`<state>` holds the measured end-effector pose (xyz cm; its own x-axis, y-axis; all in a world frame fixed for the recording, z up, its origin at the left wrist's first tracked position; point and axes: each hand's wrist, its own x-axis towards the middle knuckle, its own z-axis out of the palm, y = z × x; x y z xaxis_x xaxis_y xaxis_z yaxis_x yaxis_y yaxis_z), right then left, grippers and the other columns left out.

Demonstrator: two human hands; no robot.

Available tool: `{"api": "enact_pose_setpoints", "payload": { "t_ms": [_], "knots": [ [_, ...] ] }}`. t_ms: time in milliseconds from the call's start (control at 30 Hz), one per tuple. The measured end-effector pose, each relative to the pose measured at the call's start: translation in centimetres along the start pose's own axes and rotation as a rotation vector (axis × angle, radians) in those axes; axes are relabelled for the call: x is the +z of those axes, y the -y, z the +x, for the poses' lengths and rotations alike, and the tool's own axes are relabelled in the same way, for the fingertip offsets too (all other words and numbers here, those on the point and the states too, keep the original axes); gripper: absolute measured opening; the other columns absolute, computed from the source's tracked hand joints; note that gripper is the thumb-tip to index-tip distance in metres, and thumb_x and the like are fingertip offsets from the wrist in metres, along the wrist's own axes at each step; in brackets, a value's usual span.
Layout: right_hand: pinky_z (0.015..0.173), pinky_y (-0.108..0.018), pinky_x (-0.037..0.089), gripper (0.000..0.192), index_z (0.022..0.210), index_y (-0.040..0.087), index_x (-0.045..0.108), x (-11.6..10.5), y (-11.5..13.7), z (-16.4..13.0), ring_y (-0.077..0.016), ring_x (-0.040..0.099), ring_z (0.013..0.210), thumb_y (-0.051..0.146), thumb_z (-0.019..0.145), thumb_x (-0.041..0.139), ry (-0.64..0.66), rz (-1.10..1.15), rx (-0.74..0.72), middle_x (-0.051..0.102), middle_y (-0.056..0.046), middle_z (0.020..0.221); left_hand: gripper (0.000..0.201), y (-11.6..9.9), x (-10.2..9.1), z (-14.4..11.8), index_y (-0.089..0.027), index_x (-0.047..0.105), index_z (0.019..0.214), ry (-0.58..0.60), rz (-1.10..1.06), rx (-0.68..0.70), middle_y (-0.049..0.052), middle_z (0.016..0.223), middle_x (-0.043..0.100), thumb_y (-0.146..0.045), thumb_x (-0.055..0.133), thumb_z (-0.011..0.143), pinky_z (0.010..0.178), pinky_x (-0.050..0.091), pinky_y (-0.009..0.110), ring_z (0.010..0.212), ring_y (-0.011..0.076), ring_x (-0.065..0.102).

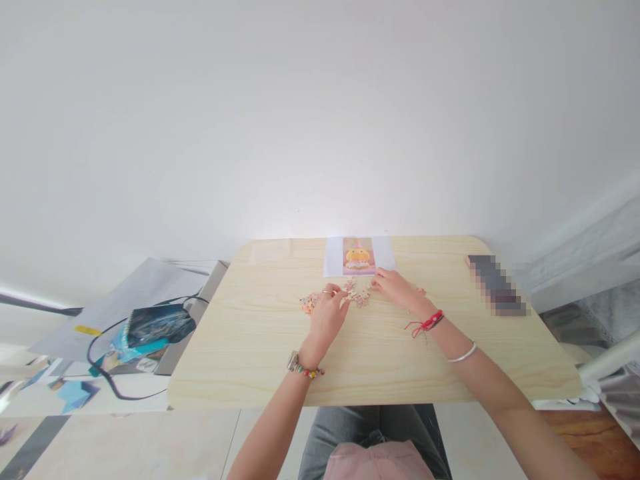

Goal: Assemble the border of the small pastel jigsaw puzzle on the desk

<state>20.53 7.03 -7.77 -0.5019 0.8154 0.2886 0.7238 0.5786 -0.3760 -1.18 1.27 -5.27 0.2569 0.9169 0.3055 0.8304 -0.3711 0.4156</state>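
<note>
Small jigsaw puzzle pieces (363, 298) lie near the middle of the wooden table, in pale pink and cream tones. My left hand (327, 317), with a ring and a beaded bracelet at the wrist, has its fingertips closed on a puzzle piece at the left of this group. Beside it is a pile of colourful puzzle pieces (309, 303), partly covered by the hand. My right hand (395, 289), wearing a red cord, pinches a small puzzle piece just above the group. More pieces (418, 289) show behind the right hand, mostly hidden.
A printed sheet with a yellow cartoon figure (359, 256) lies at the table's back edge. A pixelated dark phone-like object (497, 285) rests at the right. Left of the table (240, 360) are papers (150, 293), a dark cable and a blue-black packet (159, 325). A white wall stands behind.
</note>
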Motion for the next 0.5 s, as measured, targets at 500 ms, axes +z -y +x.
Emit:
{"api": "enact_pose_setpoints", "payload": {
  "t_ms": [500],
  "knots": [
    [0.046,-0.023,0.031,0.024,0.073,0.017,0.066,-4.0,2.8,-0.6,-0.0101,0.043,0.049,0.033,0.076,0.050,0.133,0.477,0.471,0.051,0.003,0.054,0.022,-2.5,2.4,2.4,-0.024,0.059,0.098,-0.065,-0.024,0.183,0.004,0.098,0.051,-0.015,0.058,0.078,0.071,0.048,0.027,0.083,0.0145,0.051]
  ]
}}
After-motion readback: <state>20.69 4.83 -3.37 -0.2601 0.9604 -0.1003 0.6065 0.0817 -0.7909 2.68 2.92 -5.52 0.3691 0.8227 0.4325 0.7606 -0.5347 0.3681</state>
